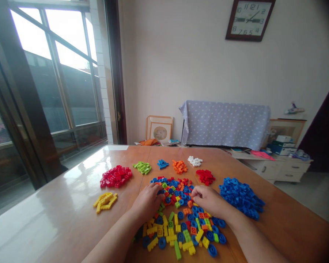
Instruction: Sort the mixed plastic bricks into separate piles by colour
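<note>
A mixed pile of small plastic bricks (pixel 181 215) in blue, yellow, red, orange and green lies in front of me on the wooden table (pixel 71 204). My left hand (pixel 148 201) rests on the pile's left side, fingers curled down into the bricks near a blue piece. On the pile's right side my right hand (pixel 208 201) is closed in a pinch among the bricks. What either hand grips is too small to make out.
Sorted heaps surround the pile: red bricks (pixel 116 176), yellow bricks (pixel 105 201), green bricks (pixel 142 167), small blue bricks (pixel 162 164), orange bricks (pixel 180 166), white bricks (pixel 194 160), a second heap of red bricks (pixel 205 176), and a large blue heap (pixel 241 197). A cloth-covered cabinet (pixel 226 124) stands behind the table.
</note>
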A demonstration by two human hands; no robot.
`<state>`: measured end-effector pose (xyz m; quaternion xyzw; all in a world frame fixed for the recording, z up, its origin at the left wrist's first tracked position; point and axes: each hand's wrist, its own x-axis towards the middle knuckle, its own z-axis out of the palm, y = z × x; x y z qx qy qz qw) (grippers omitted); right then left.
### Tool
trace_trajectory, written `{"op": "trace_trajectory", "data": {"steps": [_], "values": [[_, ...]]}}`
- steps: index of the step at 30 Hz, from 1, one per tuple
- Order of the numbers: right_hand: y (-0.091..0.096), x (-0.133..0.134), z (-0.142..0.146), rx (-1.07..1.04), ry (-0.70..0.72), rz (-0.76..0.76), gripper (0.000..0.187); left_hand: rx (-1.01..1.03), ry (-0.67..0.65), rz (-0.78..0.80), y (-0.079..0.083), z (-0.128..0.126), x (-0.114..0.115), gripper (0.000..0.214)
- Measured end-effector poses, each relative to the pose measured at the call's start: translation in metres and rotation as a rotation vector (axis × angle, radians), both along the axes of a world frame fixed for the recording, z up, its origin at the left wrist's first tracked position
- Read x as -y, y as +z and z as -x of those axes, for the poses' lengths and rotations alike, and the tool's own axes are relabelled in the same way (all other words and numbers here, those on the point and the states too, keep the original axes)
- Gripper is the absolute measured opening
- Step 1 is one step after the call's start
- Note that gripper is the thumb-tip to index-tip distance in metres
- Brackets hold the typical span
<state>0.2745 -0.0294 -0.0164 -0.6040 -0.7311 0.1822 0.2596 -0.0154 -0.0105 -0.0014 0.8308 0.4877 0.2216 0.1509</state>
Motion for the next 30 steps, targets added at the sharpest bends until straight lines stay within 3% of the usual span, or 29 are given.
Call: {"op": "trace_trajectory", "data": {"steps": [11, 16, 25, 30], "values": [[0.005, 0.009, 0.018, 0.123, 0.035, 0.003, 0.003, -0.002, -0.027, -0.010, 0.005, -0.004, 0.010, 0.031], [0.004, 0.007, 0.021, 0.025, 0.051, -0.025, 0.004, 0.008, -0.020, -0.031, 0.011, -0.006, 0.014, 0.032], [0.015, 0.022, 0.053, -0.162, 0.135, -0.185, 0.013, 0.180, -0.142, -0.008, 0.022, -0.022, 0.033, 0.029], [0.017, 0.031, 0.063, -0.148, 0.160, -0.193, 0.018, 0.353, -0.177, 0.092, 0.012, -0.030, 0.036, 0.016]]}}
